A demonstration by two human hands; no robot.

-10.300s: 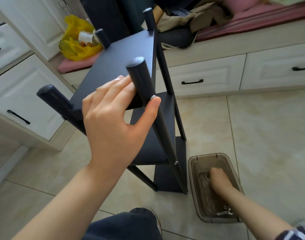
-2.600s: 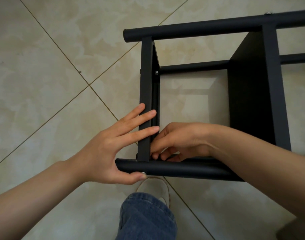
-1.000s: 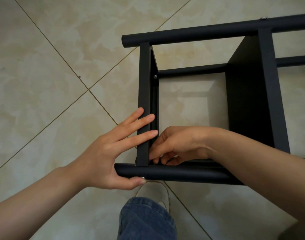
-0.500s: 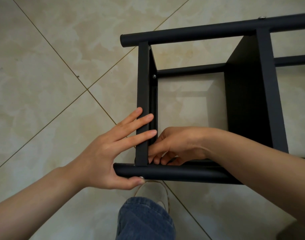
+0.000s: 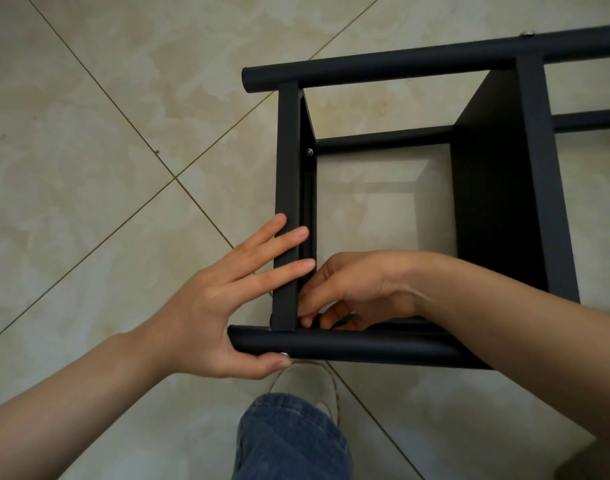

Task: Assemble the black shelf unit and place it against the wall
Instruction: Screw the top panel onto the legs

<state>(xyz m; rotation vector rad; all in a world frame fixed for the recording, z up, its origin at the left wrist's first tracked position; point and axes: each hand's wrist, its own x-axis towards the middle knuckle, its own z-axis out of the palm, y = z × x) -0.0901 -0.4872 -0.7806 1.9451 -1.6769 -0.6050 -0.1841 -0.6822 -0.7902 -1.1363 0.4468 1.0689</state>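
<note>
The shelf lies on its side on the tiled floor, just ahead of the person's shoe and jeans leg. Its end panel stands on edge between the far post and the near post. A screw shows on the panel's inner face, near the lower rail. The left hand braces this end: its fingers are straight and slightly spread, laid flat across the panel's top edge, while the thumb lies along the near side of the near post, its tip beside a small metal head. The right hand reaches inside the frame, with its forearm crossing over the near post. Its fingers are curled and bunched together, tips down in the corner where the panel meets the near post. I cannot tell whether they pinch anything, since the hand itself hides that spot.
</note>
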